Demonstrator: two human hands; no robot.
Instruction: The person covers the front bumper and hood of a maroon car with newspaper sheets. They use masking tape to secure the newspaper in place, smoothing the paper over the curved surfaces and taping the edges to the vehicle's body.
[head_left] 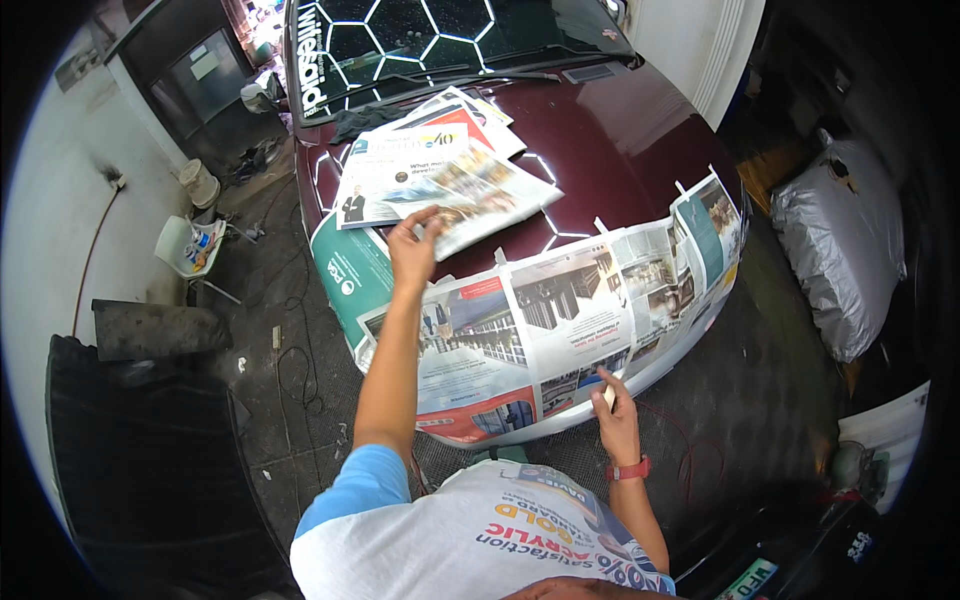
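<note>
over the maroon hood (645, 130), holding a loose newspaper (490, 205) in the left hand (414, 245), grip pinched; pinching a small pale piece (609, 397) in the right hand (618, 412). apparently well along, with fixed pages (565, 285) across its front, paint above left bare.

Head cam, fisheye, looks fwd & down from just abv wearer's torso (450, 535) twd car hood (605, 165).

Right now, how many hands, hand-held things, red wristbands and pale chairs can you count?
Hands: 2 (left hand, right hand)
Hand-held things: 2 (newspaper, small pale object)
Red wristband: 1
Pale chair: 1
Total: 6
</note>
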